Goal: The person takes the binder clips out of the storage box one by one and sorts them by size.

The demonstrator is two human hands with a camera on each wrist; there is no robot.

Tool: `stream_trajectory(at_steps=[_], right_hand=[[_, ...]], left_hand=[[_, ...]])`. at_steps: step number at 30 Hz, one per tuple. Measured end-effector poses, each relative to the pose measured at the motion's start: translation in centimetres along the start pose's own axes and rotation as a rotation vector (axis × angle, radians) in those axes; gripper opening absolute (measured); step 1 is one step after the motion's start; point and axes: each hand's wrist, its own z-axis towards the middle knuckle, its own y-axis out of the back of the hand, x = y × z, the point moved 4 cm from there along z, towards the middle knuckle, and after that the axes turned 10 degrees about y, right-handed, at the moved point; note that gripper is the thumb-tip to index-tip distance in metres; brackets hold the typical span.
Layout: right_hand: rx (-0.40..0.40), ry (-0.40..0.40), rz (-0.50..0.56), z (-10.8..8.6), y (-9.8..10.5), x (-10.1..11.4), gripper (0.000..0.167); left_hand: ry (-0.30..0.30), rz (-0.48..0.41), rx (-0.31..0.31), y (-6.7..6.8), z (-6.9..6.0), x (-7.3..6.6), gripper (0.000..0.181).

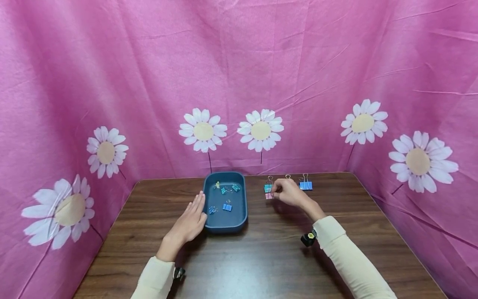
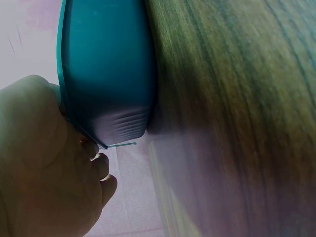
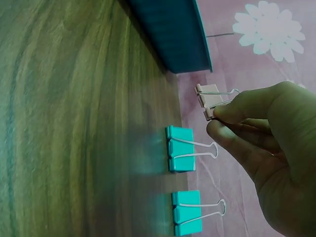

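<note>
My right hand point(image 1: 293, 194) pinches a pink binder clip point(image 3: 209, 98) between thumb and fingertips, lifted off the table. In the right wrist view, a teal binder clip point(image 3: 181, 149) stands below it, with a second teal clip point(image 3: 187, 213) beyond. Just right of the hand stands a blue binder clip point(image 1: 306, 185). My left hand point(image 1: 188, 220) lies with straight fingers along the left wall of the dark blue tray point(image 1: 225, 228). Inside lie several small clips, among them a yellow one point(image 1: 217, 185), a teal one point(image 1: 235, 188) and a blue one point(image 1: 227, 207).
The brown wooden table point(image 1: 261, 265) ends at the back against a pink curtain point(image 1: 298, 62) printed with white flowers. The standing clips line the far edge, right of the tray.
</note>
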Motion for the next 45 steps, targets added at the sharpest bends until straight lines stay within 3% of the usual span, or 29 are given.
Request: stream_trajectory(at_steps=[12,31,45], right_hand=[[0.021,-0.048,0.012,-1.1,-0.5,-1.8,0.008],[0.051,-0.145,0.116,-1.8,-1.9,-3.2,0.01],[0.052,-0.163,0.141,-2.0,-2.4,-3.8,0.01]], left_hand=[[0.002,-0.007,0.001,0.0,0.0,0.0,0.065],[-0.001,-0.007,-0.009,-0.1,-0.1,0.0,0.065],[0.001,-0.014,-0.008,-0.1,0.0,0.1,0.065]])
